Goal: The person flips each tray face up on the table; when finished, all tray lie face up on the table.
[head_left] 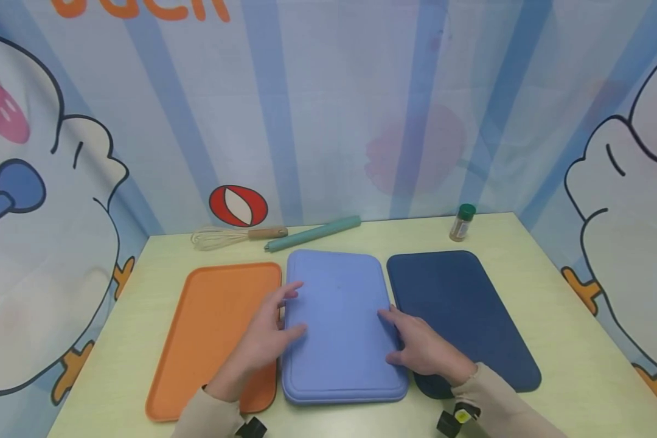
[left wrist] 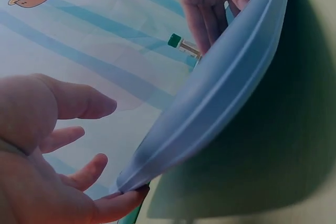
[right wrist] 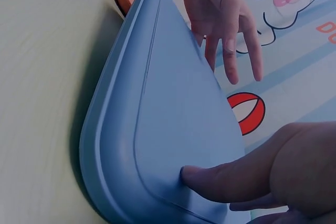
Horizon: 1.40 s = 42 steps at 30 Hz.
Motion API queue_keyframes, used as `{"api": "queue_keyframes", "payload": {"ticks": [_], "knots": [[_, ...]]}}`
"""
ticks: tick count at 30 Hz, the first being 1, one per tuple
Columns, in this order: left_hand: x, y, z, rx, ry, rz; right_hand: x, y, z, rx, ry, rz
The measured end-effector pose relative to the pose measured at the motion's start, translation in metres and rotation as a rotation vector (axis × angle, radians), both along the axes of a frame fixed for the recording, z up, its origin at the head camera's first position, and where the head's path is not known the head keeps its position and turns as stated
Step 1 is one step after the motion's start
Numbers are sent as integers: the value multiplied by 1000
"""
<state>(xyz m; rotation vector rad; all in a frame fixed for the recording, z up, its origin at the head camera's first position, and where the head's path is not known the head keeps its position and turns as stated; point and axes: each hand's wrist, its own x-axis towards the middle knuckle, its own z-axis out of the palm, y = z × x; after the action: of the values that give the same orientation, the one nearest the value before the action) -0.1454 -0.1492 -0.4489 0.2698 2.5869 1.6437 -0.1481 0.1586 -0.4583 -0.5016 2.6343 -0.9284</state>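
Note:
A light blue rectangular tray (head_left: 339, 328) lies mid-table, its flat raised face up and a stepped rim along its side. My left hand (head_left: 265, 331) is at its left edge with fingers spread; a fingertip touches the rim (left wrist: 205, 124) in the left wrist view. At the opposite long edge is my right hand (head_left: 421, 344), thumb and index finger over the top face, the other fingers mostly hidden. The right wrist view has the right thumb (right wrist: 226, 182) over the tray's face, loosely extended. Neither hand is curled round the tray.
An orange tray (head_left: 213, 328) lies to the left and a dark blue tray (head_left: 460, 310) to the right. Behind are a whisk (head_left: 235, 236), a green rolling pin (head_left: 312, 234) and a green-capped spice jar (head_left: 462, 222). A printed curtain (head_left: 328, 109) hangs along the table's back edge.

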Motion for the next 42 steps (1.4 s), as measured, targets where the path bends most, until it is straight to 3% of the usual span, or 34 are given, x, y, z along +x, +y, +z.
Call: {"api": "queue_keyframes", "payload": {"ticks": [5,12,19,32,42], "knots": [[-4,-6,7,50,-15,27,-1,1,-1,-15,-15,-4],[-10,-15,12,37,-24,55,-1,4,-4,-54,-21,1],[-14,-20,14,43,-42,43,-2,4,-2,-77,-55,0],[-18,-26,18,185,-100,-22,-5,8,-4,-153,-80,52],[-18,-27,21,143,-61,-17,-9,8,-6,-222,-118,90]]}}
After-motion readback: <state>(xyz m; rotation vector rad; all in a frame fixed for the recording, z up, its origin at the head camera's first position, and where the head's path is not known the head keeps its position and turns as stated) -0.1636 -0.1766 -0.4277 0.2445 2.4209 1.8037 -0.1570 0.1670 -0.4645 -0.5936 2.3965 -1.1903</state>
